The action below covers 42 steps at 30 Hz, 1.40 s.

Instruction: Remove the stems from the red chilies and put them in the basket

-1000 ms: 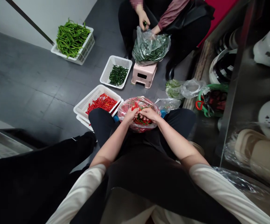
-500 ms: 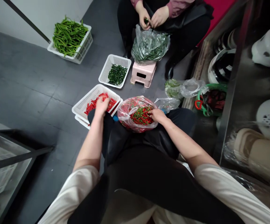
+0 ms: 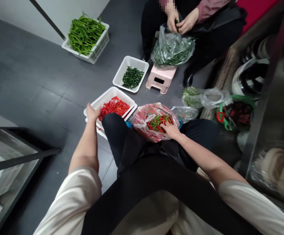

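Observation:
My left hand (image 3: 92, 112) is at the left corner of a white plastic basket (image 3: 89, 112), closed on its rim. Red chilies (image 3: 116, 106) without stems lie inside, and a second white basket sits under it. Between my knees stands a clear plastic bag (image 3: 142, 122), its mouth folded open around red chilies with green stems (image 3: 156, 123). My right hand (image 3: 170, 130) reaches into this bag from the right. Its fingertips are closed among the chilies, partly hidden by them.
Opposite me, a co-worker's hands (image 3: 181, 24) work above a bag of green chilies (image 3: 172, 52) on a pink stool (image 3: 161, 76). A white basket of dark green chilies (image 3: 132, 77) stands ahead; long green peppers (image 3: 86, 34) fill another farther left. Metal shelving (image 3: 259, 114) is at right.
My left hand has moved from above the red chilies to the basket's left corner and taken hold of it. My right hand stays in the bag, deeper among the chilies. The view has shifted.

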### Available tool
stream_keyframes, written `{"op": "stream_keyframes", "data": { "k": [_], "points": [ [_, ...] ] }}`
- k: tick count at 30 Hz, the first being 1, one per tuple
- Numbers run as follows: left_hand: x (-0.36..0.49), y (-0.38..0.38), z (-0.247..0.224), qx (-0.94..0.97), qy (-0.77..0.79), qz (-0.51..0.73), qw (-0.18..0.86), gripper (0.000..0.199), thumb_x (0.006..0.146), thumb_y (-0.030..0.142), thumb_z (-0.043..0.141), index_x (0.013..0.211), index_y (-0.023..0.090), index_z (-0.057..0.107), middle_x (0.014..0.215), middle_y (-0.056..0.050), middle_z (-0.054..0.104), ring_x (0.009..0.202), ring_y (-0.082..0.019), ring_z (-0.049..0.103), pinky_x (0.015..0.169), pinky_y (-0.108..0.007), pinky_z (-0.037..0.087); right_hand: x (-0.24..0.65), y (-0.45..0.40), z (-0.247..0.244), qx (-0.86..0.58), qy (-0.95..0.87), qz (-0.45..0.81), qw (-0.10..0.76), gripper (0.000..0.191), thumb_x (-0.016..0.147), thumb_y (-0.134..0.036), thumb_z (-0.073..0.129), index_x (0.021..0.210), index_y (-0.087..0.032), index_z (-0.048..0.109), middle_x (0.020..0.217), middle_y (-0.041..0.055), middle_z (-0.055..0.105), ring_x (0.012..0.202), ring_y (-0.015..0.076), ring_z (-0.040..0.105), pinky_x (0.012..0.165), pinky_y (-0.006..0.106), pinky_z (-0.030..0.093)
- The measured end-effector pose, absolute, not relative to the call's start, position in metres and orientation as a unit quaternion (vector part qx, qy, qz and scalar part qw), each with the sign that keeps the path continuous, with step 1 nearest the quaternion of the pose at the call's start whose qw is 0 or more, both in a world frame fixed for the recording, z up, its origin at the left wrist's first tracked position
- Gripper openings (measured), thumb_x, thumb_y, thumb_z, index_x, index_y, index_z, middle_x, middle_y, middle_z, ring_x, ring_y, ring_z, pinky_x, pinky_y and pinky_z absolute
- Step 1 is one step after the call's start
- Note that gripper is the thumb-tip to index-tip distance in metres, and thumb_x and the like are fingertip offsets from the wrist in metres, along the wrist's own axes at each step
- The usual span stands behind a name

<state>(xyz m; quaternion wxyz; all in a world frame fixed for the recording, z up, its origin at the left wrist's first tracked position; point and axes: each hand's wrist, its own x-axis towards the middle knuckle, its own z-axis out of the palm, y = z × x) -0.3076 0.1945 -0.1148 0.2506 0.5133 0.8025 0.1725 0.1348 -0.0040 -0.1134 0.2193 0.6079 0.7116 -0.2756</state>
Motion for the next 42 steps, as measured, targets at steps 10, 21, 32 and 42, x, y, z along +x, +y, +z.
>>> {"op": "stream_keyframes", "data": {
  "k": [10, 21, 32, 42],
  "points": [
    [-0.117, 0.123, -0.054, 0.682, 0.538, 0.266, 0.419, 0.028, 0.08, 0.024, 0.054, 0.102, 0.018, 0.069, 0.088, -0.005, 0.068, 0.078, -0.016, 0.061, 0.078, -0.029, 0.049, 0.149, -0.003, -0.116, 0.638, 0.702, -0.291, 0.128, 0.053, 0.079, -0.033, 0.063, 0.13, -0.02, 0.055, 0.125, 0.0168, 0.055, 0.1, 0.0266, 0.063, 0.081, 0.033, 0.048],
    [-0.055, 0.035, -0.112, 0.657, 0.501, 0.172, 0.536, 0.024, 0.073, 0.015, 0.058, 0.096, 0.018, 0.067, 0.071, -0.001, 0.063, 0.061, -0.012, 0.056, 0.068, -0.026, 0.05, 0.154, 0.018, -0.092, 0.646, 0.439, -0.584, -0.222, 0.013, 0.078, -0.022, 0.063, 0.09, -0.017, 0.067, 0.058, -0.0026, 0.062, 0.051, 0.0112, 0.058, 0.054, 0.022, 0.048],
    [-0.047, 0.055, -0.08, 0.77, 0.439, 0.188, 0.422, 0.06, 0.065, 0.015, 0.068, 0.124, 0.016, 0.06, 0.152, -0.018, 0.035, 0.145, -0.037, 0.028, 0.116, -0.052, 0.028, 0.143, 0.037, -0.072, 0.604, 0.328, -0.679, -0.257, 0.018, 0.079, -0.03, 0.076, 0.081, -0.014, 0.068, 0.051, -0.002, 0.059, 0.041, 0.0062, 0.053, 0.038, 0.014, 0.045],
    [-0.033, 0.043, -0.101, 0.568, 0.45, 0.116, 0.679, 0.043, 0.081, 0.023, 0.061, 0.122, 0.014, 0.053, 0.086, -0.006, 0.065, 0.07, -0.018, 0.062, 0.075, -0.036, 0.052, 0.135, 0.033, -0.067, 0.553, 0.15, -0.739, -0.355, 0.017, 0.092, -0.031, 0.063, 0.098, -0.015, 0.062, 0.066, 0.0014, 0.069, 0.049, 0.0085, 0.064, 0.046, 0.015, 0.055]
  ]
}}
